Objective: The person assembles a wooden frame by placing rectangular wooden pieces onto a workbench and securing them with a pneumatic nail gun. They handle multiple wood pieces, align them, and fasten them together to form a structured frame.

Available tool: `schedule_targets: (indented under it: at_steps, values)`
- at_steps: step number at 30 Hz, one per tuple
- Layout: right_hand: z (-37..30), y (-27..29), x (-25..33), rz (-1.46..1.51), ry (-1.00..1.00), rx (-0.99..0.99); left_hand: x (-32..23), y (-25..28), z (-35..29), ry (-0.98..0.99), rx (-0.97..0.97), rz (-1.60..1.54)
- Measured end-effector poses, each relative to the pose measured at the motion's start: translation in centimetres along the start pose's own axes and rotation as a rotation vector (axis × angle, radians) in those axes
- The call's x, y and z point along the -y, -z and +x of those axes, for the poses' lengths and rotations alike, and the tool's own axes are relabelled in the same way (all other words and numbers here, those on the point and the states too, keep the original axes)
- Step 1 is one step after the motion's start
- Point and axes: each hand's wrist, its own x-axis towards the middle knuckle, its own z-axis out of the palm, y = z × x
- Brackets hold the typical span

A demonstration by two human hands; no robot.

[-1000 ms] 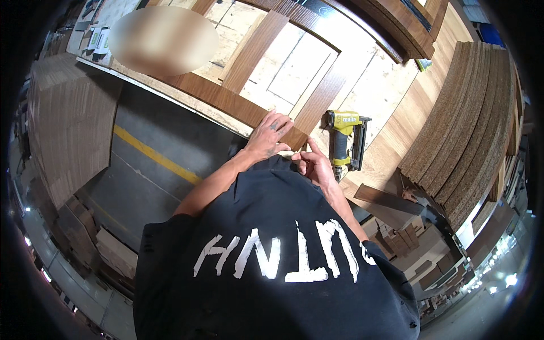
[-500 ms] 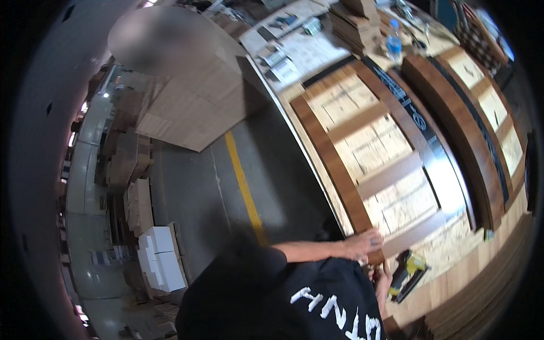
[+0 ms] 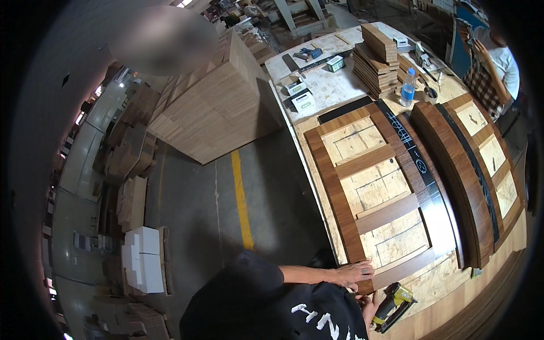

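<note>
A brown wooden frame (image 3: 335, 195) with several cross rails and a curved right side lies flat on the workbench. My left hand (image 3: 354, 273) rests on its near left corner, fingers stretched out over the wood. Close by, my right hand (image 3: 369, 309) is at the near end of that corner, low against my black shirt; its fingertips are partly hidden, so I cannot make out whether it holds anything. Just right of it lies a yellow-green and black nail gun (image 3: 395, 306), apart from the frame's near rail.
More curved brown frames (image 3: 453, 181) lie to the right. Farther back are stacked wooden boards (image 3: 374, 71), a water bottle (image 3: 408, 89) and small boxes (image 3: 303, 101). A large wood stack (image 3: 221, 107) stands on the floor at left. Another person (image 3: 496, 71) is at the far right.
My view has swung, so the bench sits lower and the person at the far right shows more. Both hands stay at the frame's near left corner.
</note>
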Motion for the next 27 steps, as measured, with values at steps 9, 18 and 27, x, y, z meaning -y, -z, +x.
schedule_targets:
  at_steps: [9,18,27]
  values:
    - [1.8,1.6,-1.8,0.146,-0.042,0.071,-0.2,0.2,0.0,0.026,0.033,-0.049]
    - [2.0,0.9,-2.4,0.118,0.003,0.024,0.1,-0.1,-0.2,0.001,-0.012,-0.038]
    - [1.9,0.9,-2.8,0.199,-0.053,0.104,-0.2,0.6,-0.3,0.036,0.028,-0.029]
